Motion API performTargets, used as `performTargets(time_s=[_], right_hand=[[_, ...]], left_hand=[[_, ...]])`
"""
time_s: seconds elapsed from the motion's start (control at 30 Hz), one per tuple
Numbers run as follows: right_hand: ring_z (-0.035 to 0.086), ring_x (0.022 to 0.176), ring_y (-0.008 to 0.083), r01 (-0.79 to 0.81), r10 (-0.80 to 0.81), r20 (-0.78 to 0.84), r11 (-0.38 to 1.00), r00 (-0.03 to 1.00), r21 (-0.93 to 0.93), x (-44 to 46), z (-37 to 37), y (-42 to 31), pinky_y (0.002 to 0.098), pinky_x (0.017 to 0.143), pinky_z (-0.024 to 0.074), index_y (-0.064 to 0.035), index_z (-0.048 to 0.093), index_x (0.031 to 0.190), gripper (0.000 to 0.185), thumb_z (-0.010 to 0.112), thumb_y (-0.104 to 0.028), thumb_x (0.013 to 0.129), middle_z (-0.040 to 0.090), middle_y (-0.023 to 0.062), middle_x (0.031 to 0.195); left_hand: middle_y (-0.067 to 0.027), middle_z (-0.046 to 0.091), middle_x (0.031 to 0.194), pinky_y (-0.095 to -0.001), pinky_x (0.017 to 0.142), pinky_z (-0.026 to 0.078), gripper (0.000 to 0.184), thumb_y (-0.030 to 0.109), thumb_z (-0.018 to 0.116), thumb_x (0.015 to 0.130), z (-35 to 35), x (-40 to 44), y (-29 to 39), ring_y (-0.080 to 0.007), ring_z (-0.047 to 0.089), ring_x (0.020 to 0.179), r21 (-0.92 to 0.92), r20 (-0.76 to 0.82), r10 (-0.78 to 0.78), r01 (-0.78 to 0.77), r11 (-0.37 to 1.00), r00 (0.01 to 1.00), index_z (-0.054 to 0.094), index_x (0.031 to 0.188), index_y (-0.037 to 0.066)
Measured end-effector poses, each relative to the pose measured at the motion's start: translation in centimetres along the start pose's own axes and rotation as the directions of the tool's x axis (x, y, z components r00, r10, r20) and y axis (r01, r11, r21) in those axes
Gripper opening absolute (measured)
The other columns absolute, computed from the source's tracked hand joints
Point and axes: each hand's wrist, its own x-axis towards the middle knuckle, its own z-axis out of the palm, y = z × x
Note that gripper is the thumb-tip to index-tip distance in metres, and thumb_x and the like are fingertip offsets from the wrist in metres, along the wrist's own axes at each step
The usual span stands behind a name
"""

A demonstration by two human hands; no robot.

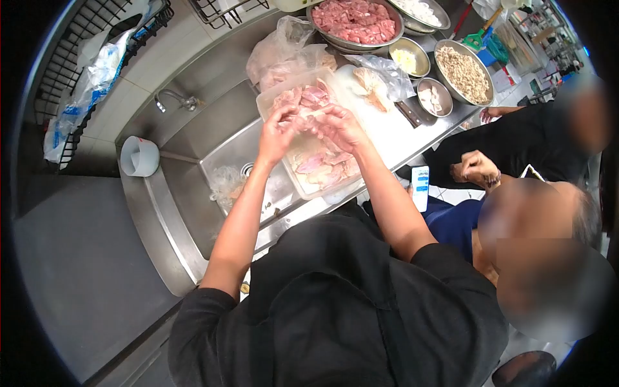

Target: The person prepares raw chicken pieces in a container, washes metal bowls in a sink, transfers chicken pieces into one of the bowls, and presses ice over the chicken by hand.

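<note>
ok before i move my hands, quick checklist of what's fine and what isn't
1. Both hands over the tub: ok, left hand and right hand are above the plastic tub of raw meat.
2. Secure hold: cannot tell, the hands and the meat blend together.
3. Knife away from hands: ok, the knife lies off to the right, near a small bowl.
4. Sink free of clutter: not ok, a clear plastic bag lies in the sink.

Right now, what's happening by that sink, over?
Left hand, right hand: over tub, grip unclear. Raw meat: lying in tub. Nothing visibly blocking; knife off to the right.
</note>
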Motion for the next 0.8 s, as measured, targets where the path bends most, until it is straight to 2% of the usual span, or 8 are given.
performTargets(time_s=[0.1,0.13,0.2,0.3,0.4,0.47,0.7,0.8], right_hand=[[0.069,0.088,0.0196,0.111,-0.123,0.064,0.981,0.99,0.16,0.4,1.6,-1.1,0.0336,0.072,0.0564,-0.006,0.066,0.096,0.003,0.067,-0.005,0.093,0.07,0.0085,0.102],[0.069,0.084,0.0218,0.135,-0.15,0.057,0.969,0.987,0.206,0.5,2.2,-1.3,0.0345,0.068,0.0555,-0.0053,0.065,0.097,0.003,0.066,-0.004,0.094,0.07,0.011,0.099],[0.069,0.08,0.024,0.153,-0.173,0.057,0.956,0.983,0.252,0.6,3.3,-1.8,0.0353,0.063,0.0547,-0.0045,0.065,0.097,0.003,0.065,-0.004,0.095,0.07,0.0135,0.096],[0.069,0.079,0.0241,0.202,-0.231,0.111,0.954,0.967,0.221,0.1,5.0,-3.0,0.0346,0.067,0.0552,-0.0043,0.065,0.097,0.005,0.066,-0.001,0.093,0.07,0.013,0.095],[0.068,0.088,0.0227,0.251,-0.26,0.136,0.965,0.956,0.076,-0.9,6.4,-4.1,0.0333,0.072,0.0558,-0.0041,0.066,0.095,0.011,0.069,0.004,0.088,0.069,0.0137,0.103],[0.064,0.107,0.0212,0.391,-0.369,0.246,0.92,0.896,-0.042,-1.5,6.5,-4.4,0.0356,0.09,0.0578,-0.0021,0.068,0.094,0.014,0.075,0.001,0.083,0.065,0.0145,0.116],[0.059,0.116,0.0231,0.556,-0.45,0.383,0.798,0.806,-0.232,-3.6,7.3,-6.3,0.0387,0.097,0.0512,-0.0037,0.069,0.092,0.018,0.079,0.0,0.078,0.061,0.017,0.121],[0.06,0.115,0.0246,0.571,-0.501,0.31,0.797,0.808,-0.196,-5.0,8.2,-7.1,0.0391,0.097,0.0504,-0.0038,0.069,0.09,0.017,0.079,-0.001,0.077,0.062,0.0177,0.118]], left_hand=[[-0.0043,0.069,0.109,-0.0273,0.082,0.053,0.027,0.008,0.073,0.092,0.3,-1.8,1.7,-0.0112,0.065,0.092,-0.032,-0.009,-0.055,0.054,0.998,0.998,0.067,0.117,0.0],[-0.005,0.07,0.104,-0.0263,0.08,0.052,0.023,0.004,0.07,0.094,0.3,-2.0,2.2,-0.01,0.063,0.089,-0.184,-0.011,-0.038,0.036,0.982,0.999,0.066,0.116,-0.001],[-0.006,0.07,0.106,-0.0266,0.08,0.053,0.024,0.003,0.069,0.094,0.0,-2.2,2.9,-0.0105,0.064,0.091,-0.21,-0.043,-0.039,0.029,0.977,0.998,0.066,0.117,-0.001],[-0.0075,0.069,0.11,-0.0276,0.082,0.054,0.028,-0.001,0.068,0.093,0.0,-2.6,5.2,-0.0125,0.065,0.095,-0.284,-0.09,-0.01,-0.016,0.959,0.996,0.063,0.121,-0.001],[-0.0079,0.068,0.113,-0.0286,0.084,0.054,0.032,-0.004,0.067,0.093,-0.7,-2.8,6.5,-0.0139,0.066,0.098,-0.338,-0.103,0.003,-0.037,0.941,0.995,0.061,0.124,-0.001],[-0.0078,0.067,0.114,-0.0288,0.085,0.054,0.034,-0.006,0.066,0.092,-1.3,-3.2,7.1,-0.0139,0.065,0.098,-0.347,-0.094,-0.021,-0.013,0.938,0.995,0.06,0.125,-0.001],[-0.0109,0.065,0.121,-0.0318,0.09,0.055,0.04,-0.014,0.058,0.089,-1.2,-3.5,8.5,-0.0181,0.065,0.109,-0.405,-0.061,0.086,-0.104,0.908,0.994,0.059,0.127,-0.002],[-0.0113,0.066,0.121,-0.032,0.09,0.055,0.041,-0.013,0.06,0.088,-0.6,-3.3,9.5,-0.0186,0.066,0.108,-0.395,-0.045,0.117,-0.126,0.91,0.992,0.059,0.128,-0.002]])
